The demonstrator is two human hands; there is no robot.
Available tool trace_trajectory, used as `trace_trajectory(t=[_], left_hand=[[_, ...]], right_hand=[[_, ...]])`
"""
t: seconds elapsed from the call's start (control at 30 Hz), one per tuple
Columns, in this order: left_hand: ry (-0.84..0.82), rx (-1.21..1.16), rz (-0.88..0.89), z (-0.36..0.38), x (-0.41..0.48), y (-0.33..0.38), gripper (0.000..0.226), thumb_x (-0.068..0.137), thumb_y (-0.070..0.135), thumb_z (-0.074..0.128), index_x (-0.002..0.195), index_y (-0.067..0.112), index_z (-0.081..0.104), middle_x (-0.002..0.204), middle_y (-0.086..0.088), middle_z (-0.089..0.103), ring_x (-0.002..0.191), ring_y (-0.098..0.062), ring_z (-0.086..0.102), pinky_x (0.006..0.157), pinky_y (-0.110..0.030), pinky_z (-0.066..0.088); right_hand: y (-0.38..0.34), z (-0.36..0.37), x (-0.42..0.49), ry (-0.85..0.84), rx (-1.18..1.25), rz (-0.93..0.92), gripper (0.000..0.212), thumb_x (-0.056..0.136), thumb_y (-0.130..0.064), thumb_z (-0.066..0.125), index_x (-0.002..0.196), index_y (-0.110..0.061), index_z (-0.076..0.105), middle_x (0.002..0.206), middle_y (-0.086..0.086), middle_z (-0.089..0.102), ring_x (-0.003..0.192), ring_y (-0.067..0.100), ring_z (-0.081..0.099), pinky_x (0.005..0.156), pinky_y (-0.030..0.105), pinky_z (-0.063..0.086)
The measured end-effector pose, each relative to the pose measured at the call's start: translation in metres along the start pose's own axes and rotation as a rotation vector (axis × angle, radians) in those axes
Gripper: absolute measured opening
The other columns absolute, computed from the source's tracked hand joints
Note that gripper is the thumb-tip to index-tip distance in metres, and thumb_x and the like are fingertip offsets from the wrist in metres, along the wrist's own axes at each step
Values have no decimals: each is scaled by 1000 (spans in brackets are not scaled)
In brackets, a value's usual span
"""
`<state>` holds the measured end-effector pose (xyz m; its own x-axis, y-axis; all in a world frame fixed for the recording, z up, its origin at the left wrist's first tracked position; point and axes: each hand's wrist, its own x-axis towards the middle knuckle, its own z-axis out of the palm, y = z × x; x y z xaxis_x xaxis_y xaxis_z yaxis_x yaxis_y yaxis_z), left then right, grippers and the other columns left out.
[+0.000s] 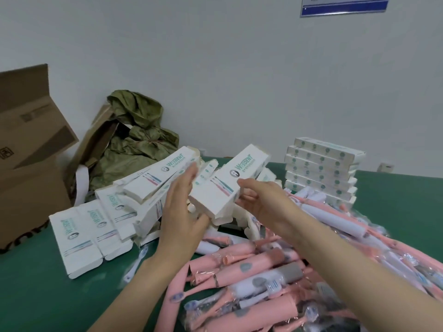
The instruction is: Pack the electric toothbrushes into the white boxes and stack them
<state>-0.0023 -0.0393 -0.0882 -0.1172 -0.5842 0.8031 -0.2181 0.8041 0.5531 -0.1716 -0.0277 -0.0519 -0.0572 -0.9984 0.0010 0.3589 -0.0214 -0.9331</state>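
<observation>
Through the head camera I see two bare hands raised over a green table (pixel 60 295), holding one white box (pixel 223 185) between them. The box is tilted, its far end higher. The left hand (pixel 184 207) lies against the box's lower left side with its fingers straight and together; I cannot make out its thumb clearly. The right hand (pixel 259 200) pinches the box's right edge between thumb and curled fingers. The box hangs above a loose heap of flat boxes (pixel 91 226) that spreads left across the table. Nearer me and to the right lies a large pile of pink toothbrushes (pixel 263 271) in clear wrappers. Behind that pile stands a neat stack of packed boxes (pixel 321 171). A brown carton (pixel 26 164) and an olive bag (pixel 139 140) sit at the far left, by the wall.
</observation>
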Motion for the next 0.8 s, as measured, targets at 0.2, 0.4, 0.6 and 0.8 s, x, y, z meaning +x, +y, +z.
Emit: trace_trajectory(t=[0.2, 0.4, 0.6, 0.8], left_hand=[[-37, -375, -104, -2, 15, 11, 38, 86, 23, 56, 122, 35, 48, 120, 17, 58, 119, -6, 52, 93, -26, 47], [2, -193, 70, 10, 28, 27, 47, 83, 32, 60, 127, 36, 45, 123, 11, 54, 121, -16, 50, 101, -35, 41], [105, -33, 224, 20, 37, 40, 38, 78, 29, 63, 115, 30, 55, 114, 16, 49, 109, 7, 46, 91, -8, 34], [95, 8, 194, 43, 41, 46, 36, 71, 23, 71, 105, 27, 57, 109, 10, 53, 103, 13, 46, 86, -3, 32]], right_hand=[[-4, 27, -4, 32, 274, -45, 16, 92, -5, 54, 105, 3, 59, 79, 12, 71, 66, 13, 66, 91, 30, 52], [-5, 37, -13, -198, 587, 173, 25, 95, -6, 47, 100, 12, 63, 89, 21, 67, 79, 26, 68, 74, 29, 59], [-8, 33, -25, -1, -63, -174, 34, 92, -14, 48, 74, -23, 76, 85, -6, 63, 73, 1, 63, 76, 20, 52], [-26, 31, -41, 61, -341, -679, 40, 95, -44, 34, 127, -33, 55, 125, -16, 59, 114, -9, 52, 89, 6, 41]])
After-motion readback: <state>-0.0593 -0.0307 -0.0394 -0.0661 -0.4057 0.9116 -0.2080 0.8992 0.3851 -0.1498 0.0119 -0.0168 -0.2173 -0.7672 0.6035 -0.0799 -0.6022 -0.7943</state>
